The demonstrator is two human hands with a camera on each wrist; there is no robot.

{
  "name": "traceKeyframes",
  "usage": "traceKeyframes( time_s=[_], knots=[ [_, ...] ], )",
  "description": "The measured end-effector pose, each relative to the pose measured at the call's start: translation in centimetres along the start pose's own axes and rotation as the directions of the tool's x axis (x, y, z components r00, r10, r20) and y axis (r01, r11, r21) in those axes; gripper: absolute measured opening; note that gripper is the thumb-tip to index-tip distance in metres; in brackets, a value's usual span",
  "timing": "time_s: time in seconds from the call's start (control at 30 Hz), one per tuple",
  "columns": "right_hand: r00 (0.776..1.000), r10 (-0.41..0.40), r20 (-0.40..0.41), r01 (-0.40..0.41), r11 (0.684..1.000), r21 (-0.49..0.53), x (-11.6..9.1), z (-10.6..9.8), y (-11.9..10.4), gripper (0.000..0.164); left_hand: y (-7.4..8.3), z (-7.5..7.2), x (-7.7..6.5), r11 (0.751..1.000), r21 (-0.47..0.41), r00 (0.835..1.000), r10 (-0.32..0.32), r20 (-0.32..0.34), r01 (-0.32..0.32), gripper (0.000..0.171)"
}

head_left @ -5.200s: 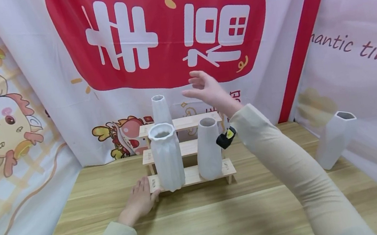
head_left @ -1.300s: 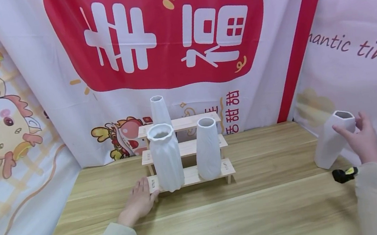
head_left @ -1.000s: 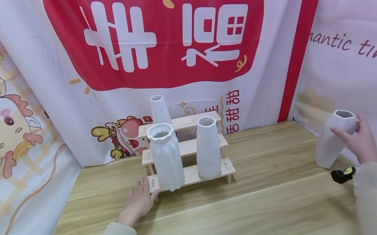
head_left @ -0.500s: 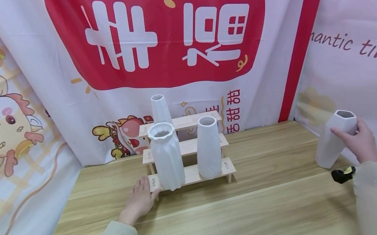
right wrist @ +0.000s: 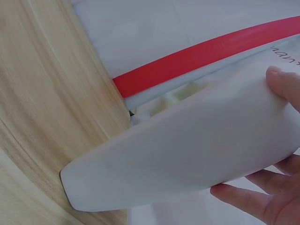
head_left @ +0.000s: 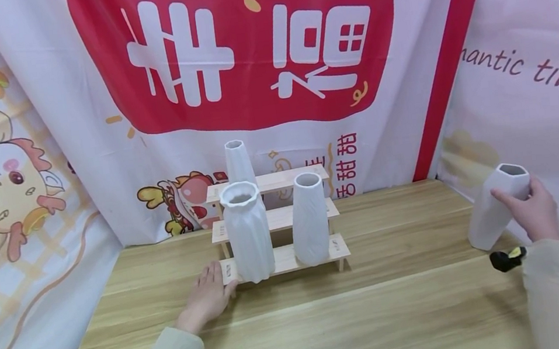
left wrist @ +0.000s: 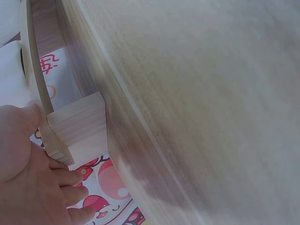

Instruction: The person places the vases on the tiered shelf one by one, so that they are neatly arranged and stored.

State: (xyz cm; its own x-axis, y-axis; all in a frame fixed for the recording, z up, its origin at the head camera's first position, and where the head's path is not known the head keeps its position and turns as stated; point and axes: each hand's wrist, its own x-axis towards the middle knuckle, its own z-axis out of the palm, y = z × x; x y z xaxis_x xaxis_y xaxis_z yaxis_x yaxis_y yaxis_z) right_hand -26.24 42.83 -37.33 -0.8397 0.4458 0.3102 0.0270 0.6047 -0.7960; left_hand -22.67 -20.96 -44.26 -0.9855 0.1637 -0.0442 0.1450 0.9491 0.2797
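My right hand [head_left: 535, 211] grips a white faceted vase [head_left: 493, 211] near its mouth, thumb on the near side and fingers around the far side. In the right wrist view the vase [right wrist: 183, 145] has its base at the wooden tabletop. At the left end of a three-step wooden stand [head_left: 283, 261], my left hand [head_left: 205, 297] holds the lowest step. In the left wrist view its thumb touches the board's edge, with the fingers past its end. A ribbed vase [head_left: 249, 243] and a smoother tapered vase [head_left: 309, 223] stand on that step.
A slim white vase [head_left: 239, 165] stands at the left of the stand's top step. The wooden table [head_left: 332, 332] spreads in front. Printed cloth [head_left: 343, 95] hangs behind, with more cloth close along both sides.
My right hand has gone from above the stand to the faceted vase at the right and closed around its upper part. The left hand stays on the stand; the vases have not visibly moved.
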Motion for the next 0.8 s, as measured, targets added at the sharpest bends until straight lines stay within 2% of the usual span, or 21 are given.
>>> traceKeyframes(
  time_s=[0.17, 0.43, 0.6, 0.8],
  knots=[
    [0.999, -0.040, -0.023, 0.040, 0.999, -0.005, -0.1, 0.0, 0.0, 0.051, 0.0, 0.1, -0.1, 1.000, -0.001, 1.000, 0.002, 0.003, -0.002, 0.068],
    [0.999, -0.036, 0.001, 0.036, 0.999, 0.006, 0.4, 0.3, -1.6, 0.064, 0.0, 0.2, -0.2, 1.000, -0.011, 1.000, 0.006, -0.003, -0.006, 0.069],
    [0.998, -0.068, 0.004, 0.067, 0.994, 0.082, 0.8, 0.7, -3.7, 0.056, 0.1, 0.1, -0.2, 1.000, -0.026, 1.000, 0.007, -0.010, -0.007, 0.068],
    [0.993, -0.115, 0.024, 0.108, 0.974, 0.201, 0.7, 1.5, -6.8, 0.044, 0.0, 0.1, -0.1, 1.000, -0.028, 1.000, 0.008, -0.007, -0.009, 0.068]
  ],
)
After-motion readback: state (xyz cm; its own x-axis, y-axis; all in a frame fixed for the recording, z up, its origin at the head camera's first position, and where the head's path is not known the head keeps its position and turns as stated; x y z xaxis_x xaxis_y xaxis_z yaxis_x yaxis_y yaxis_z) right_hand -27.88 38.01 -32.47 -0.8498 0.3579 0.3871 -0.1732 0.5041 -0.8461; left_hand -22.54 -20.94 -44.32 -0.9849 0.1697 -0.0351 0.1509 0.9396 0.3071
